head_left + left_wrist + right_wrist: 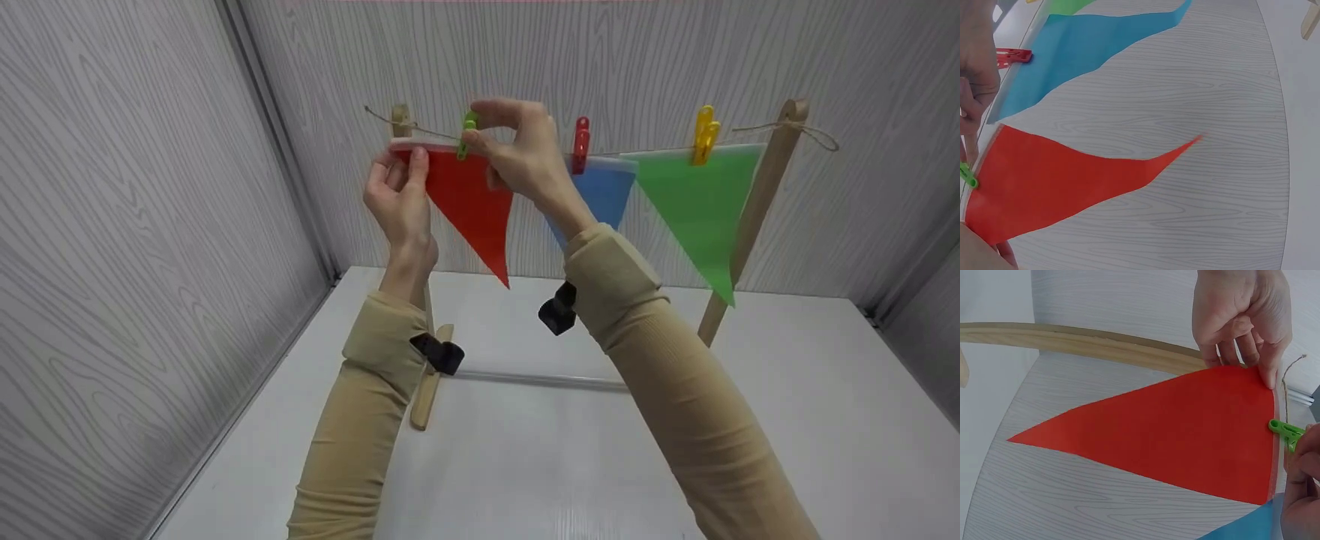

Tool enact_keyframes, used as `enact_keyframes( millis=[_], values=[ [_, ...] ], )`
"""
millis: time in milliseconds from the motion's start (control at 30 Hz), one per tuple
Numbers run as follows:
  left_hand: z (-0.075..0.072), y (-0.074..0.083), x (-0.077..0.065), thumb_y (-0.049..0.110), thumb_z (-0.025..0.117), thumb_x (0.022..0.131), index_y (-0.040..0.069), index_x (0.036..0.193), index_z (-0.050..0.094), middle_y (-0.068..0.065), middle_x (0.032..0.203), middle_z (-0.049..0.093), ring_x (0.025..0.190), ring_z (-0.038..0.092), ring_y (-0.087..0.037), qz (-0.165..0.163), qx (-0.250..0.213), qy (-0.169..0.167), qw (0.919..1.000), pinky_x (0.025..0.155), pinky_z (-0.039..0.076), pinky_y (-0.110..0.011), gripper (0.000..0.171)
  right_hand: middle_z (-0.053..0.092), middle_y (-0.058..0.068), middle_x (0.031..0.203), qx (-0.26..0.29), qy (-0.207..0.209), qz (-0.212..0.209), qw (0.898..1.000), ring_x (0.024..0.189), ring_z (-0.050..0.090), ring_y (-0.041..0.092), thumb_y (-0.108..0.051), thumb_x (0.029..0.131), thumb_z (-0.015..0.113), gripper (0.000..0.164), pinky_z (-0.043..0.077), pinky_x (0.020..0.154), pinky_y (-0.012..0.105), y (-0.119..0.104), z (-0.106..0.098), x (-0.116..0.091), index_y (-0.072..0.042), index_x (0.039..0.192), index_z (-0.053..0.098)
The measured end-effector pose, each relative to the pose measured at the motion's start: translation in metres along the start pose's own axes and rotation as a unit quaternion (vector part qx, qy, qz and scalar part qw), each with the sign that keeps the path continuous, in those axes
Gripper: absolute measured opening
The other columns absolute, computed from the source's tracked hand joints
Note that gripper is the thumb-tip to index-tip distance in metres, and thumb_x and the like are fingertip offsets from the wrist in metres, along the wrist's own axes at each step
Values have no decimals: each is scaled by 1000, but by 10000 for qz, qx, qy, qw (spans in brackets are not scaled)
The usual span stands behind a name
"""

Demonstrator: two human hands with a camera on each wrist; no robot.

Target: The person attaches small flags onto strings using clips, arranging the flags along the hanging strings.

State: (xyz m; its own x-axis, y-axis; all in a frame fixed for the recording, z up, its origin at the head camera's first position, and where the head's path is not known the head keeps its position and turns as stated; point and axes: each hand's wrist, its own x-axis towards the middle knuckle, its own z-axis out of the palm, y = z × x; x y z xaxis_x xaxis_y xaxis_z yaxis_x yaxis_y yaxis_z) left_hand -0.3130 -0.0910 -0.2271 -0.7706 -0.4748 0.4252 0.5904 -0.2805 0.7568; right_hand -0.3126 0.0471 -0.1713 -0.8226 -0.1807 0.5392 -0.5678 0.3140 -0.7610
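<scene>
A red triangular pennant [474, 206] hangs point down at the string. Its upper left corner is pinched by my left hand [399, 199], thumb in front and fingers behind. My right hand [525, 146] pinches a green clothespin [1285, 428] between thumb and fingers. The clothespin's tip lies over the pennant's white top edge, near its middle. To the right a blue pennant [1084, 56] hangs under a red clothespin [581, 146], partly hidden by my right wrist in the head view. Beyond it, a green pennant [701, 210] hangs from a yellow clothespin [703, 136].
Thin twine [386, 118] runs between a left wooden post [401, 116] and a right wooden post [765, 180]. The left post has a wooden foot [426, 401] on the white table [525, 465]. A clear rod [540, 379] spans low between the posts. Wood-grain panels [135, 225] surround the table.
</scene>
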Motion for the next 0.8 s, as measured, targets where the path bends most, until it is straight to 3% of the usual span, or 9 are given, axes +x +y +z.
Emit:
enact_keyframes(
  millis=[233, 467, 800],
  values=[
    [-4, -2, -3, 5, 62, 99, -4, 136, 53, -24, 126, 68, 113, 68, -23, 64, 58, 115, 9999, 104, 53, -30, 40, 69, 4, 131, 222, 38, 122, 9997, 51, 51, 12, -22, 96, 67, 45, 53, 59, 21, 4, 0, -3, -15, 141, 59],
    [-8, -2, -3, 4, 64, 97, -4, 136, 54, -25, 125, 68, 106, 69, -19, 57, -47, 267, 9996, 102, 55, -30, 41, 69, 4, 129, 376, 59, 38, 9993, 51, 51, 12, -21, 95, 68, 46, 54, 60, 22, 5, -1, -4, -16, 140, 59],
    [-17, -6, -11, 1, 65, 95, -6, 130, 55, -26, 121, 69, 102, 70, -18, 134, -252, 382, 9989, 99, 56, -32, 37, 67, 8, 133, 647, 144, -517, 9965, 49, 51, 9, -15, 95, 70, 50, 52, 57, 18, 16, -6, -14, -9, 142, 56]
  ],
)
